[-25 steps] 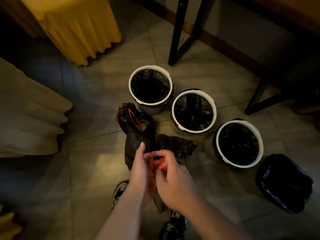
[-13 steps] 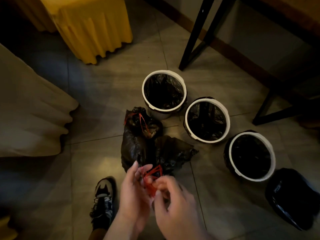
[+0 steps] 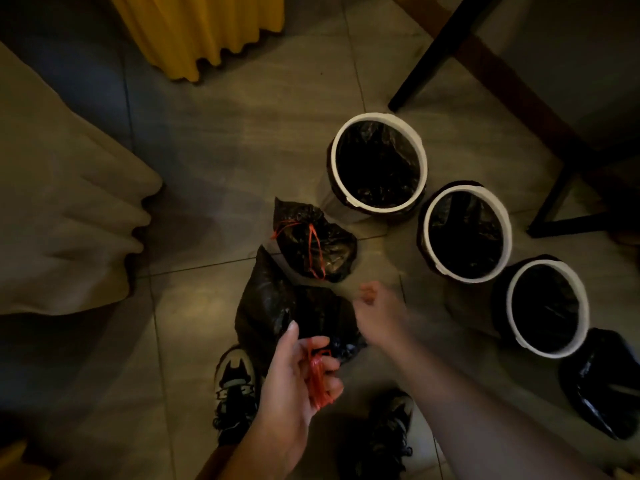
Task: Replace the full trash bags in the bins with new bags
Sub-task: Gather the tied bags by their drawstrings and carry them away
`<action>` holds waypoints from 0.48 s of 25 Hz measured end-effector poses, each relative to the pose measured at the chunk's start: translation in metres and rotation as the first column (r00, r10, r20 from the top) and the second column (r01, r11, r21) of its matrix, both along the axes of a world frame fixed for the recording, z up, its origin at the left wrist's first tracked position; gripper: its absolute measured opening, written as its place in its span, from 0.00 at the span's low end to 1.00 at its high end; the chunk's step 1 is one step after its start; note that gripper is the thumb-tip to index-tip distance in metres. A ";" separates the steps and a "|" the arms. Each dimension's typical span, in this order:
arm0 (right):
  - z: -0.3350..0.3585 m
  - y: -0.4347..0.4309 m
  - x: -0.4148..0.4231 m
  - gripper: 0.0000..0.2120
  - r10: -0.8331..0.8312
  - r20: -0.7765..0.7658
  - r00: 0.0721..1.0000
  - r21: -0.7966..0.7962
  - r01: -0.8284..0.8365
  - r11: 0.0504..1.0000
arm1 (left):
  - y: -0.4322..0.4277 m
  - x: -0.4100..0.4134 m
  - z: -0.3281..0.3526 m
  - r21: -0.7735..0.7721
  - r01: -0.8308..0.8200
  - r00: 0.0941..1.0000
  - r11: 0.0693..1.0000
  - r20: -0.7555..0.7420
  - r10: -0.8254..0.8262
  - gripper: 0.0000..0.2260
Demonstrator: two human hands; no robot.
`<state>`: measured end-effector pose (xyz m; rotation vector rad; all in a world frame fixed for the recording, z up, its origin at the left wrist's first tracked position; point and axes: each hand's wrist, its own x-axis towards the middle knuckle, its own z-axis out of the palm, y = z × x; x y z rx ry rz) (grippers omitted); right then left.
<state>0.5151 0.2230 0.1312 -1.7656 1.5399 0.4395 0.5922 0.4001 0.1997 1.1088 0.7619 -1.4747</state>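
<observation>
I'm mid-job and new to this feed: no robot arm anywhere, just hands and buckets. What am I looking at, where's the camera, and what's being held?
There is no machine here. A person works bare-handed, and the single camera sits on their head, looking down at the tiled floor, so the arms enter from the bottom edge. The left hand pinches the red drawstring of a black trash bag in front of their shoes. The right hand is above that bag, but it is blurred, so I cannot tell its grip. Just beyond lies a tied bag closed with red string. To the right, three white-rimmed bins stand in a diagonal row, each lined with black plastic: the far bin, the middle bin and the near bin. A loose black bag lies beside the near bin.
</observation>
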 end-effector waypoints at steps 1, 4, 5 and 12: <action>-0.022 0.004 0.009 0.12 -0.010 -0.005 1.000 0.022 0.010 1.000 | 0.001 0.004 -0.010 -0.001 -0.022 1.000 1.000 0.002 0.022 0.36; -0.083 0.009 0.034 0.17 -0.072 0.014 0.997 0.031 0.071 0.997 | 0.000 0.011 -0.040 -0.014 -0.105 0.994 0.994 0.027 0.105 0.34; -0.103 0.005 0.041 0.19 -0.102 0.034 0.994 0.010 0.102 0.995 | -0.002 0.014 -0.051 -0.032 -0.135 0.990 0.990 0.028 0.136 0.34; -0.216 -0.052 0.050 0.28 -0.064 0.045 0.997 0.051 0.062 0.997 | 0.005 0.040 -0.133 -0.145 -0.436 0.900 0.888 -0.100 0.425 0.19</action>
